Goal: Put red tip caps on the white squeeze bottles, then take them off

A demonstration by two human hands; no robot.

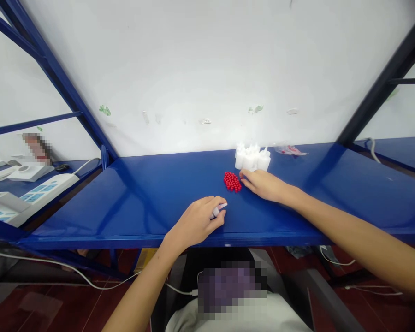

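My left hand (204, 221) is closed around a small white squeeze bottle (215, 212), just above the front part of the blue table (138, 198). The bottle lies tilted, its pale pointed nozzle sticking out to the right between thumb and fingers; most of its body is hidden. A flat pile of small red caps (232, 181) rests further back. At the right edge of that pile, my right hand (261, 183) has its fingertips drawn together, and whether a cap is between them is too small to see. Behind this hand stands a cluster of white nozzle bottles (251, 159).
A clear plastic bag with red bits (290, 150) lies near the wall, right of the bottles. Blue metal posts (72, 92) frame the table. At the left, a white power strip (38, 196) and cables sit on a neighbouring surface.
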